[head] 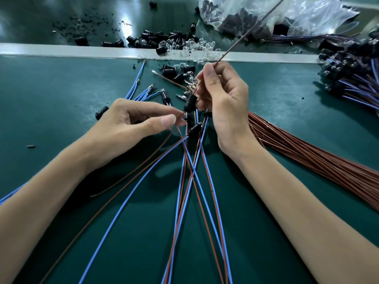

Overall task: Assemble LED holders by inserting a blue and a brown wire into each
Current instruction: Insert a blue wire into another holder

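Note:
My right hand [223, 103] pinches a brown wire [246, 33] that runs up and to the right, off the top of the view. A black LED holder [190, 102] sits just below its fingers. My left hand [139, 121] pinches thin wires next to that holder. Several assembled holders with blue and brown wires [188, 181] fan out toward me between my forearms. Loose blue wires [135, 85] lie behind my left hand.
A bundle of brown wires [307, 156] lies to the right. Finished assemblies [352, 74] pile at the far right. Loose black holders and clear LEDs [176, 43] lie by the white strip [61, 50]. A plastic bag of parts [256, 15] sits behind.

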The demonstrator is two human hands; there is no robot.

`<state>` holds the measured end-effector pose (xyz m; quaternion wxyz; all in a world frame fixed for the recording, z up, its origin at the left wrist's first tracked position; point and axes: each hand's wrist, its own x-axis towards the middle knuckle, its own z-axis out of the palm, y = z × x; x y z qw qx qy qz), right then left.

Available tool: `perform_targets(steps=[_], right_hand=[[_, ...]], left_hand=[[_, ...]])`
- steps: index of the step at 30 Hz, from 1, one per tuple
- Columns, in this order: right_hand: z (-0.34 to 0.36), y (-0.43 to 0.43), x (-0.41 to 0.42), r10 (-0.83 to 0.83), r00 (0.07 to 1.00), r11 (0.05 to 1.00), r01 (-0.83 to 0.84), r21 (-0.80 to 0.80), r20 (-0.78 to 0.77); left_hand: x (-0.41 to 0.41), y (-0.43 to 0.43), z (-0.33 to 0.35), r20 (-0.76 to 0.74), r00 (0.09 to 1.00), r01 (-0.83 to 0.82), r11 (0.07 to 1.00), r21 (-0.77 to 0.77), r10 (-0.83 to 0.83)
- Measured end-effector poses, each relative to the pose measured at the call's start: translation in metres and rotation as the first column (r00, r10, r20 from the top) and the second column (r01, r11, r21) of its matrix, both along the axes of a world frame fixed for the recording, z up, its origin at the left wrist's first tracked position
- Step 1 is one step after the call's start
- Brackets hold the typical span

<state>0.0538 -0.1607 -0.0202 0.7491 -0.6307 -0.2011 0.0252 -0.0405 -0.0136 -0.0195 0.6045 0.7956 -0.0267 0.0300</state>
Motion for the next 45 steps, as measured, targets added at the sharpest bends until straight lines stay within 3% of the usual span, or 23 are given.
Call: perform_targets(steps=[4,9,14,23,31,35,38,41,45], right_hand=[[0.001,0.0,0.0,0.025,0.999,1.0,-0.025,0.007,-0.021],[-0.002,0.002,-0.005,0.186,0.982,0.979,-0.187,-0.077,-0.014],[-0.001,0.001,-0.004,0.219,0.975,0.973,-0.222,-0.068,-0.046],[-0.002,0.003,-0.007,0.252,0.968,0.964,-0.25,-0.093,0.014],[-0.004,0.003,-0.011,0.216,0.96,0.958,-0.174,-0.227,0.177],[-0.006,0.003,-0.012,0.193,0.955,0.948,-0.122,-0.296,0.226],[-0.006,0.004,-0.012,0.161,0.95,0.944,-0.07,-0.321,0.268],[-0.006,0.006,-0.011,0.122,0.959,0.944,-0.032,-0.328,0.257],[-0.005,0.005,-0.012,0.114,0.954,0.933,-0.007,-0.36,0.277]], left_hand=[[-0.001,0.005,0.004,-0.095,0.982,0.169,0.985,0.035,-0.165],[0.001,-0.003,0.003,-0.016,1.0,-0.006,0.998,0.055,0.007],[0.005,-0.004,0.0,0.067,0.986,-0.16,0.984,0.076,0.155],[0.004,-0.002,-0.004,0.044,0.985,-0.169,0.975,0.146,0.164],[0.003,-0.005,-0.005,0.094,0.981,-0.175,0.982,0.066,0.169],[0.003,-0.005,-0.008,0.17,0.97,-0.203,0.964,0.17,0.174],[0.006,-0.004,-0.011,0.271,0.921,-0.344,0.909,0.237,0.278],[0.009,0.004,-0.01,0.402,0.827,-0.531,0.78,0.331,0.392],[0.01,0.028,-0.016,0.461,0.78,-0.619,0.417,0.665,0.424]])
